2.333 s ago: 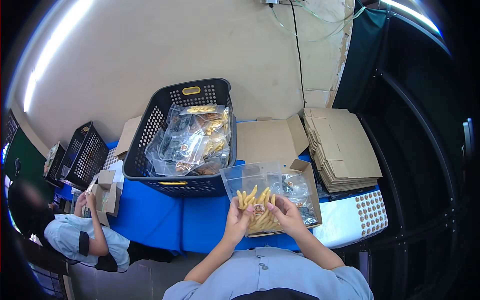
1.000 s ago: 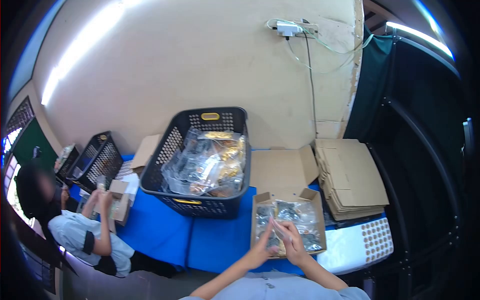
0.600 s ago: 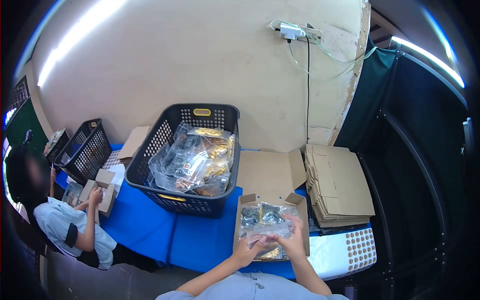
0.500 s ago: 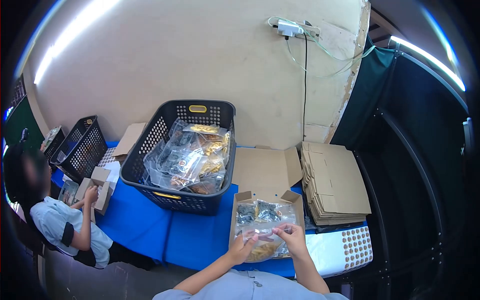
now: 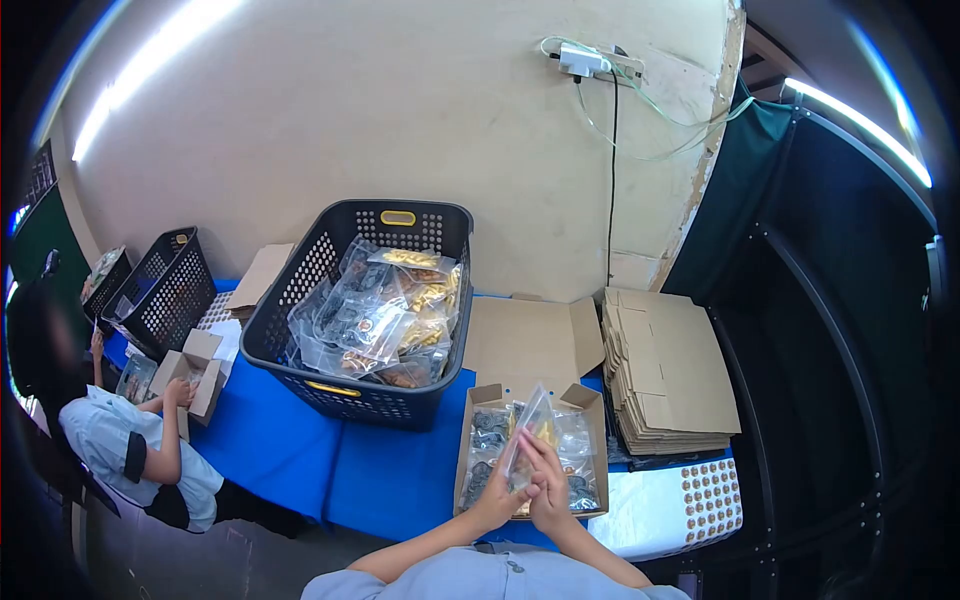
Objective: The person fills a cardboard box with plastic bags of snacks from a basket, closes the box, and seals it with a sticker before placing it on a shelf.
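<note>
Both my hands grip a clear plastic bag of yellow snack sticks (image 5: 530,428), stood on edge above an open cardboard box (image 5: 478,400). My left hand (image 5: 503,498) and my right hand (image 5: 549,486) press together against the bag's lower part. Other clear snack bags (image 5: 485,450) lie inside the box, one on each side of the held bag. The box's lid (image 5: 533,340) lies folded back toward the wall.
A dark plastic basket (image 5: 350,380) full of clear snack bags stands left of the box on the blue table (image 5: 300,450). Flat cardboard blanks (image 5: 665,370) are stacked at right, a sticker sheet (image 5: 705,500) in front. A co-worker (image 5: 130,450) at left handles a small box; another dark basket (image 5: 165,295) stands behind.
The bag lay flat and stretched between my hands over the box; now it stands on edge and my hands have come together around it.
</note>
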`<state>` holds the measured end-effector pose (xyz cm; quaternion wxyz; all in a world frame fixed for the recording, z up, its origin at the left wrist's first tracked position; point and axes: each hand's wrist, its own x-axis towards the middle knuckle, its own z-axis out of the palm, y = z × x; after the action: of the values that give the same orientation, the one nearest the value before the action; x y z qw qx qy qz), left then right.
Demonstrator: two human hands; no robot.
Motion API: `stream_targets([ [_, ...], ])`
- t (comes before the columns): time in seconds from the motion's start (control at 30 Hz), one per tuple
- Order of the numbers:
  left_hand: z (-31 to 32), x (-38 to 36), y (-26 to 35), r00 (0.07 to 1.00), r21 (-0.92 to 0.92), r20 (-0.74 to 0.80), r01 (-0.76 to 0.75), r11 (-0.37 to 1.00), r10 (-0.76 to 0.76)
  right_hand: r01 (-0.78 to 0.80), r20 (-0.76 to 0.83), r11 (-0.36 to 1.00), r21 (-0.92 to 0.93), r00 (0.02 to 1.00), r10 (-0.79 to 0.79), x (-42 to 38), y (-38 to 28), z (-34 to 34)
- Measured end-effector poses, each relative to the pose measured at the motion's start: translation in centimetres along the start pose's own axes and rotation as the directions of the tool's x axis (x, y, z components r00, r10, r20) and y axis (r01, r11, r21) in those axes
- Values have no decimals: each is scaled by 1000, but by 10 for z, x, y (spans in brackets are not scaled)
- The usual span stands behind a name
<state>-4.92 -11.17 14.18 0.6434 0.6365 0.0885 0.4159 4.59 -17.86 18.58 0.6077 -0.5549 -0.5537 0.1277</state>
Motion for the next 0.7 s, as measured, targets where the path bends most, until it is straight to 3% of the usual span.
stream_targets([
  [0.1,-3,-1,-3,991,-73,-114,60,996,-68,-46,26,998,-52,999,47,-4,15,-5],
  [0.17,-12,8,8,986,108,-79,157,982,-148,-130,-153,962,-239,984,95,-7,28,-8],
  [0.2,-7,14,16,984,154,-130,141,978,-121,-156,-262,966,-205,960,100,-2,27,-9],
  [0.23,-9,18,21,985,159,-124,141,977,-122,-158,-269,967,-200,958,101,3,24,-10],
  [0.3,-15,24,29,996,281,12,82,956,-89,-310,-346,903,297,847,404,9,19,-16],
  [0.37,-21,27,30,988,291,59,123,949,-146,-308,-315,891,333,854,413,5,36,-24],
  [0.43,-24,27,32,974,299,104,165,940,-204,-269,-55,861,432,945,323,-1,47,-34],
  [0.47,-25,27,34,961,216,122,217,952,-247,-269,-57,862,429,945,323,-6,49,-37],
  [0.53,-32,26,31,946,131,149,270,954,-288,-517,6,761,391,829,560,-10,34,-42],
  [0.6,-42,24,21,900,2,305,327,945,-312,-495,45,770,403,851,524,-12,42,-48],
  [0.63,-42,24,22,898,1,309,329,944,-313,-474,87,775,417,870,485,-13,44,-51],
  [0.7,-41,22,26,931,-195,236,325,925,-278,-452,55,801,393,881,470,-9,39,-58],
])
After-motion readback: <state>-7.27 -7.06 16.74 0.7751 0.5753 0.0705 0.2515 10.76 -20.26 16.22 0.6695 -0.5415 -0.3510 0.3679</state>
